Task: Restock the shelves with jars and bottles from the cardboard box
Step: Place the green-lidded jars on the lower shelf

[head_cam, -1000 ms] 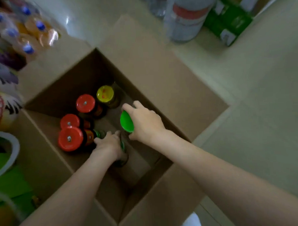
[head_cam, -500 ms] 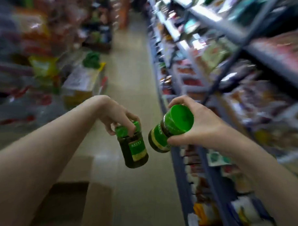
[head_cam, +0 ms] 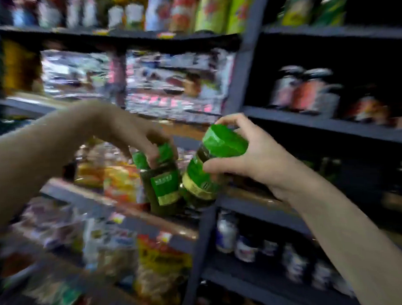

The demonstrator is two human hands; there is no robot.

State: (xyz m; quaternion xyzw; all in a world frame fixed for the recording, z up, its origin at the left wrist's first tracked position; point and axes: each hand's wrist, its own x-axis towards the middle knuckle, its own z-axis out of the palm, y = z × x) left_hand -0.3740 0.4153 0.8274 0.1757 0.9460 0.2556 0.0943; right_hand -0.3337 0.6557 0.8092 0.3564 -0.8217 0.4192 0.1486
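Each hand carries a dark glass jar with a green lid and a green-and-yellow label. My left hand (head_cam: pixel 135 134) grips the top of the left jar (head_cam: pixel 163 188), which hangs roughly upright. My right hand (head_cam: pixel 248 159) holds the right jar (head_cam: pixel 200 175) by its green lid, tilted with the lid toward me. The two jars nearly touch at the middle of the view, in front of the dark metal shelves (head_cam: pixel 308 123). The cardboard box is out of view. The picture is blurred by motion.
A dark upright post (head_cam: pixel 241 82) splits the shelving. Left bays hold packets and bags (head_cam: pixel 153 263). Right bays hold jars (head_cam: pixel 305 89) on a middle shelf and more jars (head_cam: pixel 244 242) lower down. Cans and bottles line the top shelf (head_cam: pixel 190 13).
A second ago both hands were in the cardboard box grasping the green-lidded jars. They lifted them out, and my view swung from the aisle to face the shelves.
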